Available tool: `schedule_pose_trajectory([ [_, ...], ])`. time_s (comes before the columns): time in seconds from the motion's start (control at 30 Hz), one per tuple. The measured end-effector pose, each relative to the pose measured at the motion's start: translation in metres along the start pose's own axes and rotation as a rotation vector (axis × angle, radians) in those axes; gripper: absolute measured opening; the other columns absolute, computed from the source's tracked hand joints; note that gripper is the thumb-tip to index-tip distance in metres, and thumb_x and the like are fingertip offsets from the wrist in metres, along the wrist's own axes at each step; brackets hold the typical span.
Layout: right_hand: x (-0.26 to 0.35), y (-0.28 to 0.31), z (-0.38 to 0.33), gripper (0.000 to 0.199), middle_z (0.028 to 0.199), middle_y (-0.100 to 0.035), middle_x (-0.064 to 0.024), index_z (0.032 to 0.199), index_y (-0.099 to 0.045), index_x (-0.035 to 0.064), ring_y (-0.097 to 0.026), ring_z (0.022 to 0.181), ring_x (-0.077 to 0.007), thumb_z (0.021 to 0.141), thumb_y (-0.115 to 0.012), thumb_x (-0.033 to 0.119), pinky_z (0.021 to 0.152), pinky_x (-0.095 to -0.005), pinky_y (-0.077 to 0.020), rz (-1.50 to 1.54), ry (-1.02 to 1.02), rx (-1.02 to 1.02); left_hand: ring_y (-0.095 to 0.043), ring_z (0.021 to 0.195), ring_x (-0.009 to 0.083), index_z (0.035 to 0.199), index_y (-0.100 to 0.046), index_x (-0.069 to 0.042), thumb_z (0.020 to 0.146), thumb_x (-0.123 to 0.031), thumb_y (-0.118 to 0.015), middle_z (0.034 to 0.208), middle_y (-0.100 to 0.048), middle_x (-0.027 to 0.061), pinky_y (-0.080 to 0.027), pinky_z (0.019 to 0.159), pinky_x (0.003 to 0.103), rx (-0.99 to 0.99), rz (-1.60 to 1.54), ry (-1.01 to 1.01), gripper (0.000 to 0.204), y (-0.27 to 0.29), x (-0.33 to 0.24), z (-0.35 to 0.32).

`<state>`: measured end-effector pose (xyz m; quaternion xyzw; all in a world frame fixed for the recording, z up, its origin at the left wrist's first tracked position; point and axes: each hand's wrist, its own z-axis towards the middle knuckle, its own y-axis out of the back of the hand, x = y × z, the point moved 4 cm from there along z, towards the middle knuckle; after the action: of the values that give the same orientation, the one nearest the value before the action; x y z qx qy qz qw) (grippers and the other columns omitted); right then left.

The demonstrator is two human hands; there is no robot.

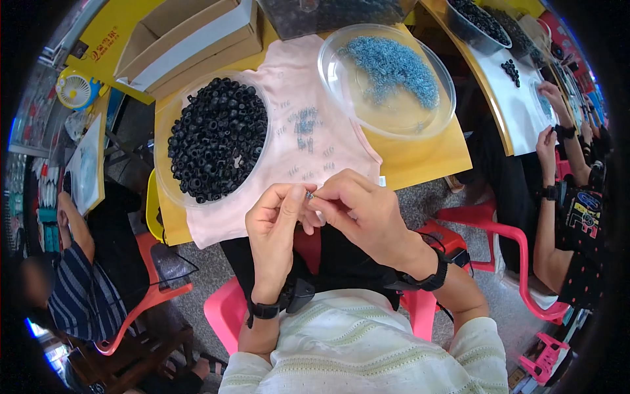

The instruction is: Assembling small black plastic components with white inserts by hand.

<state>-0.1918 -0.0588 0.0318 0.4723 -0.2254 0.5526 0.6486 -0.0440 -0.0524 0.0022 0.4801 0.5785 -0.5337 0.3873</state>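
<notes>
My left hand [274, 226] and my right hand [359, 209] meet just above the near edge of a pink cloth garment [292, 72]. Thumb and fingers of each are pinched together on a tiny grey-blue part [309, 195], mostly covered by the fingertips, its kind too small to make out. Left of them, a clear round tray [268, 105] holds a heap of small black ring-like parts [216, 138]. At the far right, another clear round tray [394, 131] contains many small bluish translucent pieces [394, 65]. Several tiny grey-blue pieces [305, 125] lie on the garment.
An open cardboard box [197, 49] and a dark bin [335, 16] stand behind the trays. A yellow table [433, 157] lies under everything. Co-workers sit at tables on both sides; a red chair [492, 226] is to my right. A small yellow fan [77, 87] stands far left.
</notes>
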Motion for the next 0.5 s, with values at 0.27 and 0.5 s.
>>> schedule_pose_trajectory([
  [0.27,-0.015,0.003,-0.004,0.011,0.081,-0.066,-0.0047,0.096,-0.063,-0.0021,-0.059,0.064,-0.0059,0.09,-0.066,0.007,0.056,-0.022,-0.0484,0.482,-0.565,0.025,-0.064,0.083,0.011,0.111,-0.063,0.004,0.093,0.0,-0.061,0.099,-0.068,0.0085,-0.052,0.075,0.023,-0.073,0.043,-0.126,0.018,-0.008,-0.004,-0.004],
  [0.5,-0.007,0.004,-0.001,0.011,0.083,-0.065,-0.0027,0.096,-0.064,-0.0019,-0.058,0.064,-0.005,0.092,-0.065,0.008,0.055,-0.0204,-0.0475,0.189,-0.21,-0.003,-0.066,0.085,0.0132,0.109,-0.064,0.005,0.091,0.001,-0.063,0.103,-0.066,0.0112,-0.056,0.075,0.026,0.011,-0.014,-0.009,0.018,0.007,0.001,-0.004],
])
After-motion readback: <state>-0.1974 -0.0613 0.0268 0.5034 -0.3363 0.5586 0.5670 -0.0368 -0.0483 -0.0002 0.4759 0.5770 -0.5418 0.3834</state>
